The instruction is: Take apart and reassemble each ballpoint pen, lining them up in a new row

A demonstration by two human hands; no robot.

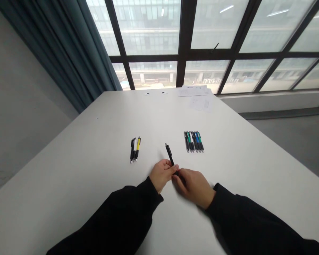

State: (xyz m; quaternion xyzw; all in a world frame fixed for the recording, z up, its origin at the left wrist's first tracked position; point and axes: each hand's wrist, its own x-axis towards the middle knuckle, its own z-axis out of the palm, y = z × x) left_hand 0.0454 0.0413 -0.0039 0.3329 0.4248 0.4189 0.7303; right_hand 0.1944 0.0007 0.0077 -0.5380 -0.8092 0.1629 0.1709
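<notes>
A black pen (169,153) points up and slightly left between my two hands. My left hand (162,173) pinches its barrel with thumb and fingers. My right hand (193,186) is closed round the pen's lower end, touching my left hand; that end is hidden by the fingers. To the left lie a black pen (132,150), a white pen (134,148) and a yellow pen (138,148) side by side. On the right, a row of several pens (194,142) in black, green, white and blue lies on the table.
The white table (108,198) narrows toward the window (154,32). Papers (194,91) lie at its far right end, with two small objects near the far edge. A blue curtain (66,42) hangs at the left.
</notes>
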